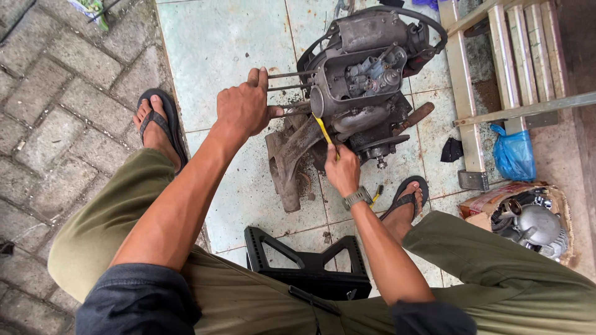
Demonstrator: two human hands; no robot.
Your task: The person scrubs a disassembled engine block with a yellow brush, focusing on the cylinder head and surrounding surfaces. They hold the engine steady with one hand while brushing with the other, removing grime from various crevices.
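A: Ground? Left hand?
B: Grey paving bricks (56, 99), then pale green floor tiles (223, 43). Left hand (243, 107) closed round long metal studs (292, 80) of greasy grey engine block (366, 74).
A: Right?
B: Right hand (342, 169) grips yellow-handled tool (324, 131) against it; wooden ladder (496, 68) beyond.

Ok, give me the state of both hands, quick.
Left hand: closed around the long metal studs of the engine.
Right hand: closed on a yellow-handled tool set against the engine.
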